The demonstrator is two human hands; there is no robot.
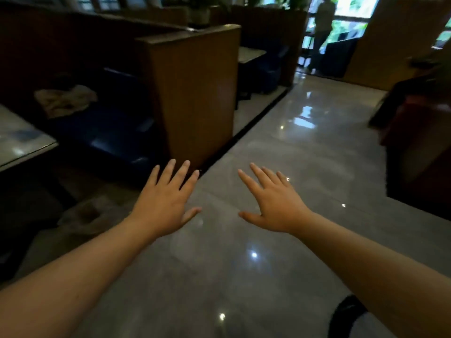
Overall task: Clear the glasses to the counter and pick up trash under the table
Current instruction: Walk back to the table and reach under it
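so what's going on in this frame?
A person stands in a restaurant aisle with both arms stretched out. The left hand and right hand are open, fingers spread, holding nothing. No glasses are in view. A pale crumpled bag or wrapper, likely trash, lies on the floor under the table at left. A crumpled cloth sits on the booth seat.

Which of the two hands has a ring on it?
The right hand: a shiny band sits on one of its fingers. The left hand shows bare fingers.
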